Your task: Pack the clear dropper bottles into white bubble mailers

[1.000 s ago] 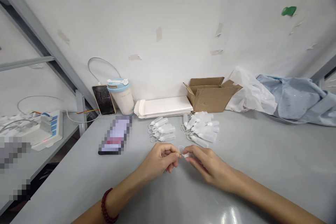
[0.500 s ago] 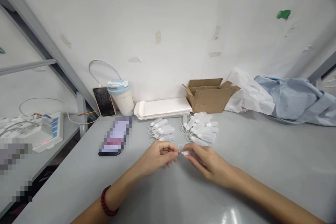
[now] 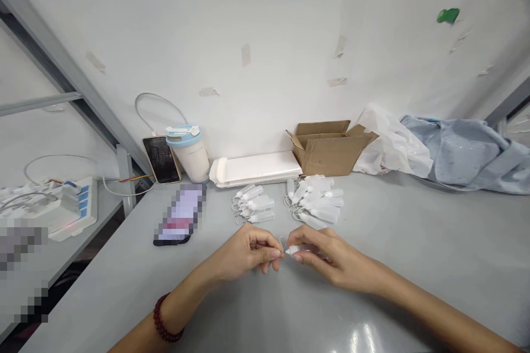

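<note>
My right hand (image 3: 327, 256) grips a small dropper bottle (image 3: 293, 250) around its body, its white pointed tip facing left. Most of that bottle is hidden behind the fingers. Close to the tip, my left hand (image 3: 254, 251) pinches the end of a thin white cord loop (image 3: 281, 240), which arches up between the two hands. Just beyond the hands lie two piles of similar translucent bottles with cord loops, a smaller left pile (image 3: 253, 203) and a larger right pile (image 3: 317, 198).
Behind the piles are a stack of flat white boxes (image 3: 259, 168) and an open cardboard box (image 3: 335, 154). A lidded cup (image 3: 190, 157), a propped phone (image 3: 162, 160) and a flat phone (image 3: 181, 214) are to the left. A plastic bag (image 3: 387, 143) and blue-grey cloth (image 3: 467, 149) are at the right.
Both hands have shifted slightly down in view, still close together. More of the bottle's white tip now shows between them. The camera view has moved a little.
</note>
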`<state>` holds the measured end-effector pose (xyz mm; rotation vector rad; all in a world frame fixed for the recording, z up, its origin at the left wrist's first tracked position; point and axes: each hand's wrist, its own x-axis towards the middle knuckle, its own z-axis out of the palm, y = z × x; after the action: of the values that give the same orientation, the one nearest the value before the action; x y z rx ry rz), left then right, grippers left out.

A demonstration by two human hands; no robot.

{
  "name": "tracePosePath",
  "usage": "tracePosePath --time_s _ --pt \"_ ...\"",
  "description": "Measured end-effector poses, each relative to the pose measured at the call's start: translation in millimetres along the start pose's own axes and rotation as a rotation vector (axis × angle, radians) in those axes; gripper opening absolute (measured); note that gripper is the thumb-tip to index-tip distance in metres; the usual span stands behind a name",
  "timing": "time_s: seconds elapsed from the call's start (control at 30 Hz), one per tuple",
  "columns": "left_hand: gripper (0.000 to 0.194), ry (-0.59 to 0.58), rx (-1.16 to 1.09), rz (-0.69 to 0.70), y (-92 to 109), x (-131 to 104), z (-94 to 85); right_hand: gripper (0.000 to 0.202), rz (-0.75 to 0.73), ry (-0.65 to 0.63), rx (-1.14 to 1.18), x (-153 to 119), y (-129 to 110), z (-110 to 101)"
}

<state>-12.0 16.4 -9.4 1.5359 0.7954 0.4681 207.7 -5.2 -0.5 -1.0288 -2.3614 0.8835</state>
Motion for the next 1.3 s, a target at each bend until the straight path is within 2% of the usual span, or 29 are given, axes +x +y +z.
tracePosePath --time_s 0.3,0.67,0.9,1.1,1.3 --pt "0.023 -0.061 -0.057 -0.029 -2.8 0.3 -3.4 0.019 -0.018 -0.065 -0.001 -0.8 -4.7 -3.1" --pt "0.020 0.033 0.003 -0.039 8.2 -1.8 -6.7 0.021 0.030 -0.038 -0.051 -1.1 -7.0 -5.3" --pt "0.019 0.082 0.039 -0.072 2.7 -1.5 0.0 0.020 0.002 -0.047 -0.024 -2.2 -4.6 3.1" --pt "0.017 0.079 0.043 -0.095 -4.4 1.8 2.8 0.020 0.003 -0.090 -0.016 -3.0 -3.2 6.6" --pt "0.018 0.112 0.059 -0.070 2.3 2.0 -3.4 0.024 0.020 -0.046 -0.089 0.2 2.5 5.3"
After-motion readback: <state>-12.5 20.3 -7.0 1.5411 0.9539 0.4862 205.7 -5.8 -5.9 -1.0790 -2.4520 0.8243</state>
